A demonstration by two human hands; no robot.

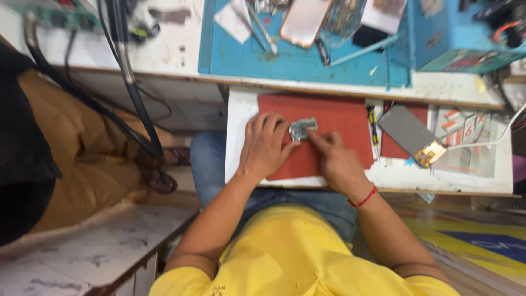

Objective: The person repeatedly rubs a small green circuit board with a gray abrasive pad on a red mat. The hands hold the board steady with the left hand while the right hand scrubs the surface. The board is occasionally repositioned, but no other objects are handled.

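Cluttered and worn, the white workbench point(181, 52) runs across the top of my view, and below it a pull-out white tray point(241, 118) sits over my lap. On that tray lies a flat red rectangular mat point(339, 123), and both my hands rest on it.

My left hand point(266, 148) lies palm down on the mat, fingers spread and almost flat; its fingertips press the left edge of a small silvery-grey metal circuit part point(303, 129). My right hand point(337, 161), with a red thread band point(364, 198) at the wrist, is loosely curled, its forefinger stretched toward eleven o'clock and touching the lower right edge of the same part. So the part is pinned between the fingertips of both hands, lying near the middle of the mat; neither hand is closed around it.

At three o'clock from my hands, the tray also holds a dark grey phone panel point(408, 131) lying tilted, with a gold-coloured piece at its lower end, and a white cable point(493, 140) running off to the right. Between the mat and that panel lies a small yellow-and-black tool point(372, 123).

At twelve o'clock, on the bench, a blue work mat point(296, 63) carries a pale pink phone back point(304, 22), metal tweezers point(262, 27) and scraps of white paper point(233, 22). At nine o'clock another person's tan trouser leg point(71, 142) shows beside black cables point(137, 109).
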